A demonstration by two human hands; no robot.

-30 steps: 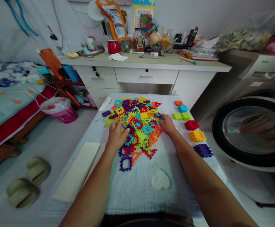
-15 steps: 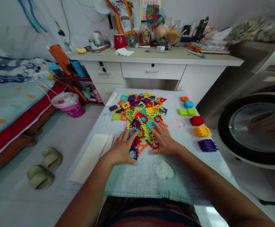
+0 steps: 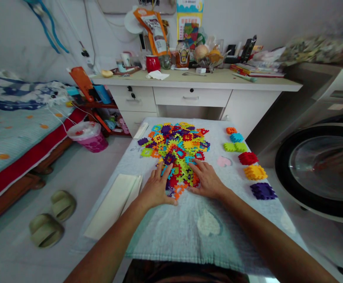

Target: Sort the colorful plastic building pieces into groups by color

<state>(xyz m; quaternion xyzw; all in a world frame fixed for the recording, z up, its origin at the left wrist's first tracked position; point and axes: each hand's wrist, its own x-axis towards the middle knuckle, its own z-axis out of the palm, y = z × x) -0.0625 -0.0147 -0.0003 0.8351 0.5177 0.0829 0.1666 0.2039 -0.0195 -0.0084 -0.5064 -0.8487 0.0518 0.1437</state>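
A heap of colourful plastic interlocking tiles lies in the middle of the cloth-covered table. My left hand rests at the heap's near left edge, fingers spread against the pieces. On the near right side of the heap, my right hand touches it with its fingers stretched out. Neither hand grips a piece that I can see. Along the table's right side stand sorted tiles in a row: orange, blue, green, red, yellow and purple.
Folded white paper lies at the table's left, and a small white strip at its far left corner. Beyond stands a cluttered desk. A washing machine is on the right; a pink bin and slippers are on the left.
My hands have closed in slightly on the heap's near end, the left shifting rightward over the near purple piece. The whole view has tilted up a little.
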